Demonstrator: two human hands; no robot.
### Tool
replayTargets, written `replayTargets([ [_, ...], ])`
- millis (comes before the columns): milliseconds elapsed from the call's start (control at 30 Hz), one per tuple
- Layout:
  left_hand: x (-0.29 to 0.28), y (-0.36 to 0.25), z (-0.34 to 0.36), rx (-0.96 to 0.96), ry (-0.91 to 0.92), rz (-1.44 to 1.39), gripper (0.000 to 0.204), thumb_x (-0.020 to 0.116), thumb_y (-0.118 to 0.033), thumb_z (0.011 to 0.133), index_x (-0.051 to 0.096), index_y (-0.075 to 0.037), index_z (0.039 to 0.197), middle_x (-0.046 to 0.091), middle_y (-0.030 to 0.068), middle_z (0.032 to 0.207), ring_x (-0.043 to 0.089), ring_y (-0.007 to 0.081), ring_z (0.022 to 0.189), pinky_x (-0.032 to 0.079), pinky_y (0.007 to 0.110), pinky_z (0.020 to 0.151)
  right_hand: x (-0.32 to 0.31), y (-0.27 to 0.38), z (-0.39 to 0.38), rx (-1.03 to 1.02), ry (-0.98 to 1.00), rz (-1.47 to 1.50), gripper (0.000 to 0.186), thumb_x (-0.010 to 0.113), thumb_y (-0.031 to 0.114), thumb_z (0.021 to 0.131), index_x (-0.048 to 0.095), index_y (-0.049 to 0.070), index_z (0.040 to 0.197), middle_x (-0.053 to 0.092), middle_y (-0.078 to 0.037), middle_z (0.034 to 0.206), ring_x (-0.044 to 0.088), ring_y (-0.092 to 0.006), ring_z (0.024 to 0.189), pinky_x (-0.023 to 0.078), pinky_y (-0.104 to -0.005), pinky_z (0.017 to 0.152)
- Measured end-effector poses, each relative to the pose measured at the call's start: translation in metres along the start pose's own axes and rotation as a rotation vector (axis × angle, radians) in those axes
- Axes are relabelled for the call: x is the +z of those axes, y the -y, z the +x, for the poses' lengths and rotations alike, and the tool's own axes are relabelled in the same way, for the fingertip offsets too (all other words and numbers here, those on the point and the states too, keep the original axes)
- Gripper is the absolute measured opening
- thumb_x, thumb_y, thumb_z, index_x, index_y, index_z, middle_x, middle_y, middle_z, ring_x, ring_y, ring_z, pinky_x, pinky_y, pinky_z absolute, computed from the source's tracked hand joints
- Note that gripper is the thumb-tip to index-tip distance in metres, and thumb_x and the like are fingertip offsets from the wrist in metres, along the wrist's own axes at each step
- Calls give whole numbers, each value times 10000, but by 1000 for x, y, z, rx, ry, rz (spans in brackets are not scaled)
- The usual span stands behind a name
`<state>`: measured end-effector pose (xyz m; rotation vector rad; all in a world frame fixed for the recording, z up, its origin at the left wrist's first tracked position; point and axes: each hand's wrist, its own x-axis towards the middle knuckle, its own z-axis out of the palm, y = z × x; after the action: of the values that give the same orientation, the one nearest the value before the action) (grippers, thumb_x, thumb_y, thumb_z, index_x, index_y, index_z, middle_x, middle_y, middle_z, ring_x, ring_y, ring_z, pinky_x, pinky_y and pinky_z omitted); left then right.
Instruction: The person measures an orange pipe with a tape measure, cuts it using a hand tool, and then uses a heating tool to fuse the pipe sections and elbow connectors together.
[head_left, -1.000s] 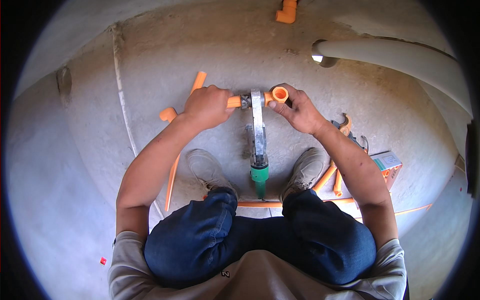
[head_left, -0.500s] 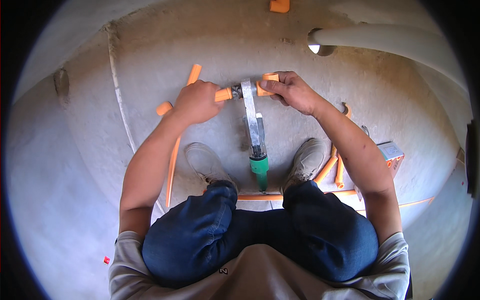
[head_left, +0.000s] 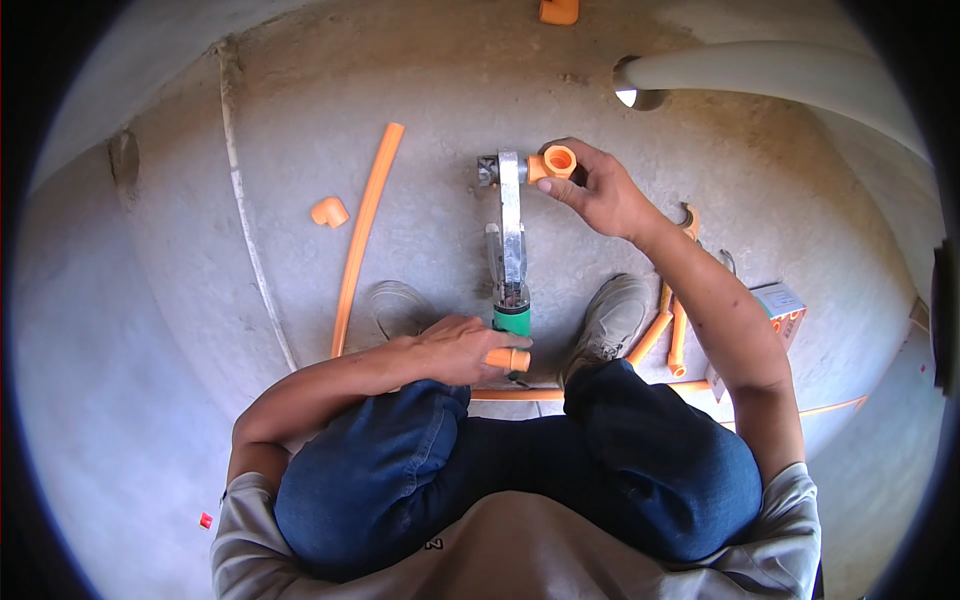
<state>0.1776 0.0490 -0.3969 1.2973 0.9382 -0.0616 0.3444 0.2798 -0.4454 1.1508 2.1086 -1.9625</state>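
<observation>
A pipe fusion welder [head_left: 511,220] with a flat metal heating plate and a green handle [head_left: 513,320] stands between my shoes. My right hand [head_left: 600,190] is closed around an orange elbow fitting [head_left: 558,163], thumb below it, one socket against the die on the plate's right side and another opening facing up. The dark die [head_left: 487,171] on the left side is bare. My left hand [head_left: 458,350] is at the green handle, with a short orange pipe [head_left: 510,359] in its grip, its collared end pointing right. The left fingers partly cover the handle.
A long orange pipe [head_left: 367,240] and a loose elbow [head_left: 329,212] lie on the concrete floor at left. Pipe cutters [head_left: 690,222], orange pipe pieces [head_left: 678,340] and a small box [head_left: 780,300] are at right. A thick pale pipe [head_left: 760,80] runs along the far right.
My left hand has drawn the short pipe off the left die and come down to the green handle. The right hand has shifted slightly right, its elbow turned opening upward.
</observation>
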Motion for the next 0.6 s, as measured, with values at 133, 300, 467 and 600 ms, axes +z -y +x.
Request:
replayTargets([
  [133,5,6,1,-46,8,2,518,683,-317,935,574,-278,1440,701,198,787,699,383,742,552,486,770,0,-10,-3,-75,-67,-35,394,732,349,962,630,16,1144,604,-62,780,522,-139,710,472,-322,688],
  [300,12,9,2,-30,-39,1,513,667,-314,949,561,-280,1450,692,191,764,694,385,723,553,477,752,-7,-15,4,126,7,90,441,644,455,1000,643,24,1093,546,-26,723,466,-112,650,419,-281,611],
  [467,21,15,4,-58,-51,-96,502,665,-292,959,564,-251,1448,702,192,837,701,393,788,550,474,789,-18,-25,12,395,190,452,457,608,488,1013,653,36,1068,530,5,709,456,-78,636,382,-245,575],
  [600,29,20,4,-3,-121,-149,493,665,-285,963,569,-239,1444,709,194,875,702,395,824,551,466,804,-15,-22,6,315,143,403,410,649,427,999,650,30,1101,569,-17,746,494,-89,655,412,-262,591],
])
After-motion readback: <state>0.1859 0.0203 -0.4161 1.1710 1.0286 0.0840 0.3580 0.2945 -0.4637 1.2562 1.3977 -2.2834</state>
